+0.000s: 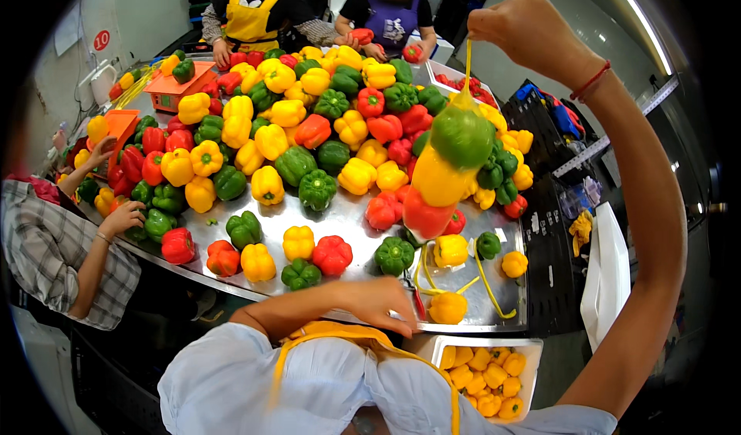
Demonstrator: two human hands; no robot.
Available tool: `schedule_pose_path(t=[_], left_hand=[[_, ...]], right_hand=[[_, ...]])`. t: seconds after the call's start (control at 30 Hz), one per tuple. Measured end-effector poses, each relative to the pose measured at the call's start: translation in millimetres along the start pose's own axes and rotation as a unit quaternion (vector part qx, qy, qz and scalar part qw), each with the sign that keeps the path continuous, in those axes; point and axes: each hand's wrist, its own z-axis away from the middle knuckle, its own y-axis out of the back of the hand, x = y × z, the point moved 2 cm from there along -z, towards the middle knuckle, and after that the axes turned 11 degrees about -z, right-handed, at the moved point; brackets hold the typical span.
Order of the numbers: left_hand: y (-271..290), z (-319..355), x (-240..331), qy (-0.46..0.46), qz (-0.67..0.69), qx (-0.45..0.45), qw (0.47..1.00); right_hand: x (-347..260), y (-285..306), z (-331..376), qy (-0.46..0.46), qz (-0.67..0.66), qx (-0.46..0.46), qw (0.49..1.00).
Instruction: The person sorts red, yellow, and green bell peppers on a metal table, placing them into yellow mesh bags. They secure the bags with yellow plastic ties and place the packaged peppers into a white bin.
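Note:
My right hand is raised high and pinches the top of a yellow net sleeve. In the net hang three bell peppers in a column: green on top, yellow in the middle, red at the bottom, just above the table. My left hand rests on the near edge of the steel table with its fingers bent down beside a small red-handled tool. Whether the fingers hold anything is hidden. Loose yellow net strips and a yellow pepper lie close by.
A large heap of red, yellow and green peppers covers the table. A white tray of small yellow peppers sits below the near edge. A person in a plaid shirt works at the left, two aproned people at the far side. Black crates stand at the right.

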Motion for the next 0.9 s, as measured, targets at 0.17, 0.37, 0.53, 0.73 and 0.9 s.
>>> schedule_pose_path(t=[0.17,0.37,0.53,0.73,0.9], left_hand=[[147.7,-19.6,5.7,0.027,-0.087,0.388,0.917],[215.6,-106.5,-9.6,-0.084,-0.266,0.166,0.946],[212.7,-150.0,9.4,-0.069,-0.141,-0.015,0.987],[195.8,-150.8,3.1,-0.073,0.141,-0.244,0.957],[177.7,-136.8,3.1,0.005,0.052,-0.111,0.993]], right_hand=[[-0.6,18.2,29.1,-0.028,0.035,-0.009,0.999],[-5.0,20.6,43.2,-0.036,0.011,0.002,0.999],[-13.9,28.4,30.7,-0.031,0.001,0.021,0.999],[-17.0,29.1,22.1,0.0,-0.014,0.056,0.998],[-21.7,29.3,29.8,-0.002,-0.027,0.052,0.998]])
